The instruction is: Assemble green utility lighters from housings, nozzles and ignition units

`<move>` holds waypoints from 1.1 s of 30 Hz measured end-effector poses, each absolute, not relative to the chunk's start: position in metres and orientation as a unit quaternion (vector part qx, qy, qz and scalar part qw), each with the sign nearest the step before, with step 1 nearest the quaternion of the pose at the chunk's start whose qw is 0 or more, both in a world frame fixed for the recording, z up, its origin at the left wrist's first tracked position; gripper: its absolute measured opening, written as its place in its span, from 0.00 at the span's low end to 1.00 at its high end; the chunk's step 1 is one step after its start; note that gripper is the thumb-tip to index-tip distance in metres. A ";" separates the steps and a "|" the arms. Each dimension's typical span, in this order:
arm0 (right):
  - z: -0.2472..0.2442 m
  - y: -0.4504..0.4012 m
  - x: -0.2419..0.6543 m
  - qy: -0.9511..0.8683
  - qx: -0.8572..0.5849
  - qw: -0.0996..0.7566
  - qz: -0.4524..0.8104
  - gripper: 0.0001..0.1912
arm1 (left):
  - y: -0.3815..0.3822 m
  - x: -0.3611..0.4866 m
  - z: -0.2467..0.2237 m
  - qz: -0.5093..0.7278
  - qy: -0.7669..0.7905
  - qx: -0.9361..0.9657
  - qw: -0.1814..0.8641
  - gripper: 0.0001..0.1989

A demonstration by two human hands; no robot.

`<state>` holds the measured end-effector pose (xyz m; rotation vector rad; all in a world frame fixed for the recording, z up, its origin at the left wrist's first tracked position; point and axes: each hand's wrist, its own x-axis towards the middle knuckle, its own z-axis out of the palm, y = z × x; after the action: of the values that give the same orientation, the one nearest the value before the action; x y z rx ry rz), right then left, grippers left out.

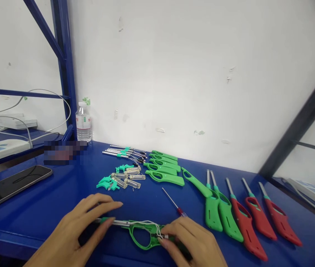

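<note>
An opened green lighter shell (140,244) lies near the table's front edge, with a metal tube (121,223) at its left end and white wires (154,224) running inside it. My left hand (86,222) is around the tube, thumb against it and index finger stretched above, fingers apart. At the shell's right part, my right hand (188,237) pinches a small black and metal piece (163,236) where the wires end. Just behind that hand lies a screwdriver (174,202) with a red and clear handle, partly hidden.
Green shell halves (165,179), clear fuel tanks (132,183), teal triggers (108,183) and metal tubes with wires (122,152) lie behind. Green lighters (213,215) and red lighters (246,226) stand in a row at right. A phone (15,185) and bottle (83,122) are left.
</note>
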<state>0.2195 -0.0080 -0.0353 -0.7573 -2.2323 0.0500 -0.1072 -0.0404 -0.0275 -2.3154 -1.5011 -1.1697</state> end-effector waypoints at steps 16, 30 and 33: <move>-0.034 -0.010 0.218 -0.866 -0.314 0.387 0.039 0.10 | -0.010 -0.100 0.014 -0.345 -0.444 -0.824 0.074 0.07; -0.035 -0.011 0.218 -0.861 -0.320 0.392 0.048 0.10 | -0.014 -0.032 -0.001 -0.259 -0.347 -0.896 0.099 0.14; -0.035 -0.011 0.218 -0.861 -0.319 0.392 0.050 0.09 | -0.017 -0.031 -0.001 -0.254 -0.345 -0.894 0.134 0.14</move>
<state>0.2183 -0.0113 -0.0349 -0.8101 -2.1866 0.1275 -0.0307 -0.0174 -0.0014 -2.5906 -0.9994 -0.7371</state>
